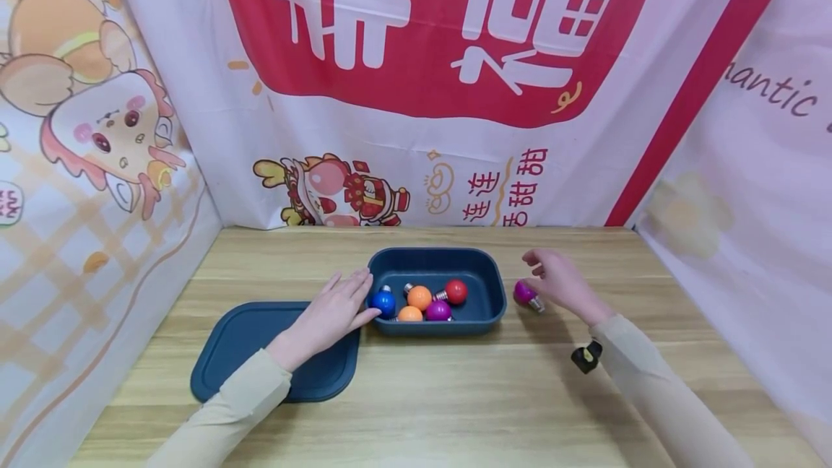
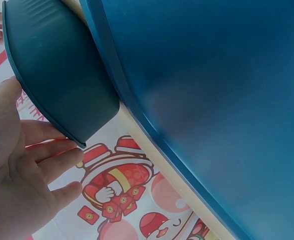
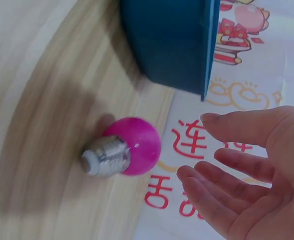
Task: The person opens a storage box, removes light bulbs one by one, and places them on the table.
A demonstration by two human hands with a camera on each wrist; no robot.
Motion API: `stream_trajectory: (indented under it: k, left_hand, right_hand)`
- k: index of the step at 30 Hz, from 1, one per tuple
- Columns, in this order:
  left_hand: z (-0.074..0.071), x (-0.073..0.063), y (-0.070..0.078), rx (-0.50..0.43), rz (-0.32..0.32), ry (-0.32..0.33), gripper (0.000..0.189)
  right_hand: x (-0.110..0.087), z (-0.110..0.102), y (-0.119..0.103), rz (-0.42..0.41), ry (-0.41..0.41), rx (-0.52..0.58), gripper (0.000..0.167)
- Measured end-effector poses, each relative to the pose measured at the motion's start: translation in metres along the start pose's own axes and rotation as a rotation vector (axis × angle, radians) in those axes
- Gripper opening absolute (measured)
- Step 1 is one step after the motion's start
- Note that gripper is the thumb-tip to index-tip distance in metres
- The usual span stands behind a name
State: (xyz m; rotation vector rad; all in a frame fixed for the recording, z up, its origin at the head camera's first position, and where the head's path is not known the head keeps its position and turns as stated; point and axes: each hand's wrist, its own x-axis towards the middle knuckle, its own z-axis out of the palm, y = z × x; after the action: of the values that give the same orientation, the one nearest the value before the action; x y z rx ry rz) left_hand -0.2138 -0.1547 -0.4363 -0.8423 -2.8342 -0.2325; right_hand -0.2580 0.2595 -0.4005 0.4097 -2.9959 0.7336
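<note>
A dark blue box (image 1: 492, 309) stands uncovered on the table. Inside lie a blue bulb (image 1: 383, 302), a red bulb (image 1: 456, 291), a purple bulb (image 1: 439, 310) and two orange bulbs, one (image 1: 419, 297) behind the other (image 1: 411, 314). My left hand (image 1: 331, 315) touches the box's left end, its fingers fairly straight along the rim (image 2: 44, 114). To the right of the box, another purple bulb (image 3: 141, 146) with a silver screw base lies on the table. Over it hovers my right hand (image 1: 562, 282), thumb and fingers apart, holding nothing.
The dark blue lid (image 1: 260, 331) lies flat on the wooden table (image 1: 442, 403), left of the box and under my left forearm. Printed cloth (image 1: 416, 114) hangs behind the table and along both sides. A black device (image 1: 587, 357) sits at my right wrist.
</note>
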Motion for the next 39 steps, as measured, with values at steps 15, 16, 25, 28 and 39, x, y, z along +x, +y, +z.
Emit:
stream_trajectory:
  k: [15, 16, 25, 28, 39]
  left_hand:
    - [0.002, 0.0, -0.001, -0.011, -0.007, -0.01, 0.069]
    - [0.002, 0.0, -0.001, -0.013, -0.007, -0.009, 0.069]
    - [0.002, -0.001, -0.002, -0.01, -0.005, 0.003, 0.068]
    - [0.002, -0.001, -0.003, -0.007, -0.006, 0.006, 0.068]
    - [0.003, -0.001, -0.003, 0.002, 0.011, 0.019, 0.07]
  right_hand:
    - [0.021, 0.005, -0.043, -0.124, -0.056, 0.001, 0.038]
    - [0.022, 0.006, -0.045, -0.137, -0.063, 0.006, 0.038]
    - [0.031, 0.021, -0.067, -0.26, -0.129, 0.004, 0.039]
    - [0.035, 0.027, -0.073, -0.26, -0.173, 0.009, 0.039]
    - [0.043, 0.045, -0.082, -0.228, -0.268, -0.095, 0.038]
